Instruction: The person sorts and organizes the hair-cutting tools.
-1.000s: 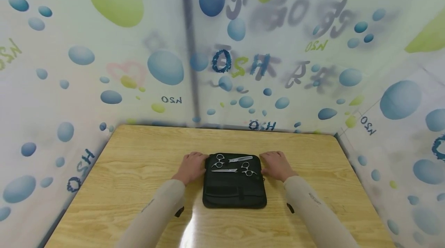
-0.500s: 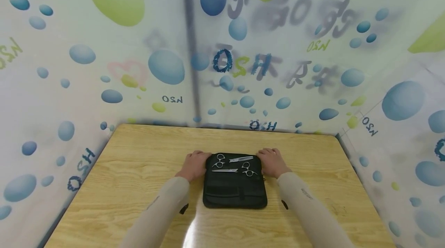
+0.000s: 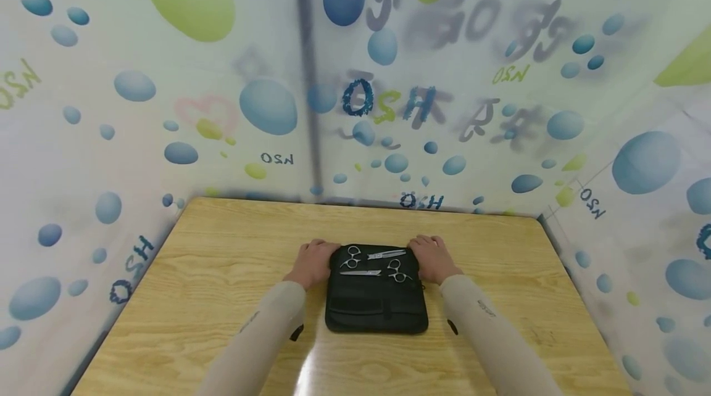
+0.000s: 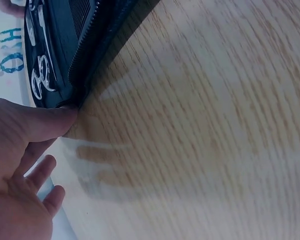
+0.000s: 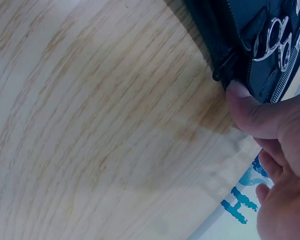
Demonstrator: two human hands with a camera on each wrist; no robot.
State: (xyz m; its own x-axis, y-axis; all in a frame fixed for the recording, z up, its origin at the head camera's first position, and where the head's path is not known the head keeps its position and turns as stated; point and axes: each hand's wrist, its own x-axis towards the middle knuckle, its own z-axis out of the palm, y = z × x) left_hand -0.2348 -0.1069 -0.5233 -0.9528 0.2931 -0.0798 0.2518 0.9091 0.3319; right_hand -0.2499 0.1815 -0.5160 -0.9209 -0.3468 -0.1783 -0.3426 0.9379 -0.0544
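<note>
Black case [image 3: 355, 292] is parked on the wooden table [image 3: 222, 260], lower middle of the frame, its far corners pinched by left hand [image 3: 312, 261] and right hand [image 3: 434, 259], probably so it's held evenly, with scissors [image 3: 361, 272] laid opposite ways inside, likely to save room.

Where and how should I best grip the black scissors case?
Probably by pinching its far corners, left hand from the left, right hand from the right: the black scissors case lies flat on the wooden table, and those corners sit clear of both pairs of scissors.
</note>
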